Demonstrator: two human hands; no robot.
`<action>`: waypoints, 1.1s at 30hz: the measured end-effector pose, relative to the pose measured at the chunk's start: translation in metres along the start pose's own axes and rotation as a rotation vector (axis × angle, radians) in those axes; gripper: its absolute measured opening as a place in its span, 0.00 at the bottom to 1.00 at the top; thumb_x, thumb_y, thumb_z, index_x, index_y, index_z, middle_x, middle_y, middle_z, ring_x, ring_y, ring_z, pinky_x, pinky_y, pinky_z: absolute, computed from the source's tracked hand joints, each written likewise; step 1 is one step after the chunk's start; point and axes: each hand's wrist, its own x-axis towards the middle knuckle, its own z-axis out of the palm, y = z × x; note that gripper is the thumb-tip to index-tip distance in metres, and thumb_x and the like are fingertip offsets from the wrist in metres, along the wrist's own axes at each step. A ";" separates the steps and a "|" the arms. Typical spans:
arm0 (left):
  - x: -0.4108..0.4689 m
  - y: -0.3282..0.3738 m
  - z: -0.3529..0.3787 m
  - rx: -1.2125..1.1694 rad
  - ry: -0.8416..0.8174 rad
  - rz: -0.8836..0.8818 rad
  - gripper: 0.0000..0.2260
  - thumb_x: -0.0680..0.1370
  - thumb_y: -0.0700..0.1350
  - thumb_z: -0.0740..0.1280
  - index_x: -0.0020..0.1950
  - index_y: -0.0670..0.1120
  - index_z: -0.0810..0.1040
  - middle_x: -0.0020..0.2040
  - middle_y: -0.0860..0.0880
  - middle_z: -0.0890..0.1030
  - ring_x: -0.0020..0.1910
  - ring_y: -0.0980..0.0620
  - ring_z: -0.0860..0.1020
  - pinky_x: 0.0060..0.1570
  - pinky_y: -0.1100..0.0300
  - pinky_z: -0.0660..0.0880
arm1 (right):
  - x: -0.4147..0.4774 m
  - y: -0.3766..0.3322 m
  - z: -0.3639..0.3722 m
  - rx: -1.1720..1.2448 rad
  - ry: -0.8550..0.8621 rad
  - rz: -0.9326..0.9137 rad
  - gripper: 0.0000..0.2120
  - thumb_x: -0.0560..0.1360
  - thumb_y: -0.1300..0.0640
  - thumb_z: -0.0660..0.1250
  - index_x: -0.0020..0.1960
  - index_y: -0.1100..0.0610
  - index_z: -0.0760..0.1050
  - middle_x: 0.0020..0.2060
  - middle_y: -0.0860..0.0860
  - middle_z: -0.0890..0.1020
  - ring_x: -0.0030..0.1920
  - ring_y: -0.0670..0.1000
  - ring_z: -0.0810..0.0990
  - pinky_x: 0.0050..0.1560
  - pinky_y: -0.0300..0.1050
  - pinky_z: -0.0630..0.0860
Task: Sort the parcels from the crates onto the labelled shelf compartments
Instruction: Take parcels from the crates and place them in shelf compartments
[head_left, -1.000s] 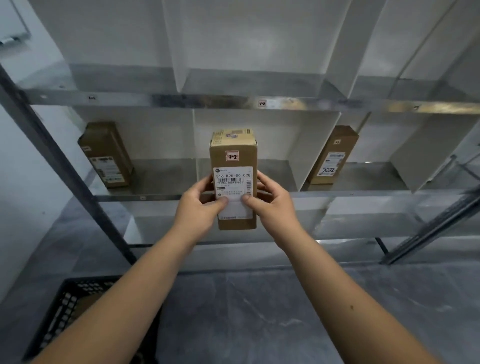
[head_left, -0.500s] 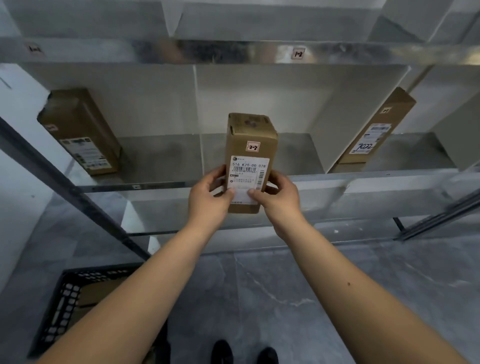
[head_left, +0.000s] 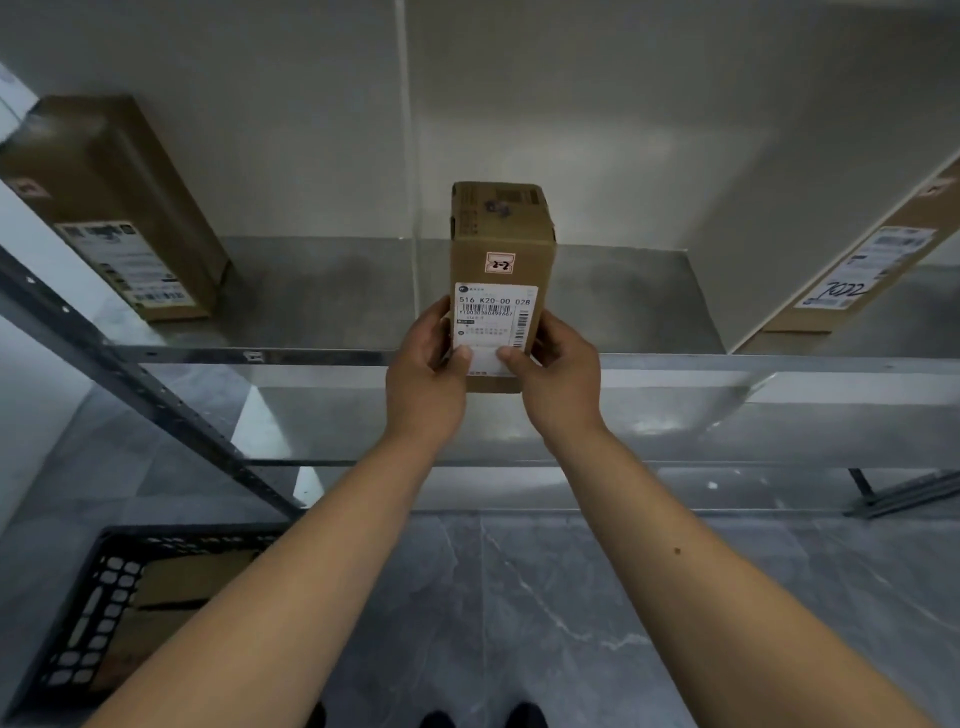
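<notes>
Your left hand (head_left: 426, 374) and right hand (head_left: 563, 374) clamp the parcel (head_left: 501, 249) low, at the shelf (head_left: 727, 362) lip — 2-2 sticker (head_left: 498, 263) facing you, probably to check where it goes.

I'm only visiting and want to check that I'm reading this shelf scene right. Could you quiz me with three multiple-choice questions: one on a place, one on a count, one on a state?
1. Where is the black crate?
A. Hanging on a wall
B. On the floor at lower left
C. In the person's arms

2. Besides the parcel marked 2-2, how many parcels are on the shelf?
A. None
B. Five
C. Two

3. How is the parcel marked 2-2 held?
A. Gripped upright by both hands
B. Balanced on one open palm
C. Lying untouched on the floor

Answers:
1 B: the black crate sits on the grey floor beside the left arm.
2 C: the left parcel stands in one compartment and the right parcel leans in another.
3 A: the left hand and right hand grip its lower sides.
</notes>
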 end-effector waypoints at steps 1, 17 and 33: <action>0.004 -0.004 0.001 0.000 0.006 0.013 0.27 0.81 0.33 0.67 0.66 0.66 0.75 0.65 0.57 0.83 0.65 0.59 0.80 0.68 0.51 0.78 | 0.004 0.007 0.002 -0.007 -0.007 -0.020 0.23 0.75 0.65 0.74 0.68 0.55 0.80 0.60 0.46 0.86 0.60 0.44 0.84 0.62 0.51 0.82; 0.085 -0.042 0.039 0.327 0.112 0.220 0.19 0.86 0.42 0.62 0.77 0.52 0.71 0.72 0.51 0.78 0.70 0.49 0.77 0.67 0.51 0.78 | 0.086 0.047 0.025 -0.125 0.018 -0.156 0.20 0.78 0.56 0.74 0.70 0.53 0.78 0.64 0.46 0.84 0.61 0.44 0.82 0.59 0.35 0.79; 0.094 -0.018 0.061 0.371 0.181 0.023 0.18 0.87 0.43 0.58 0.78 0.46 0.70 0.71 0.45 0.78 0.68 0.44 0.77 0.68 0.46 0.77 | 0.107 0.029 0.023 0.044 -0.053 0.106 0.19 0.77 0.61 0.74 0.68 0.55 0.79 0.63 0.48 0.84 0.61 0.48 0.84 0.61 0.50 0.83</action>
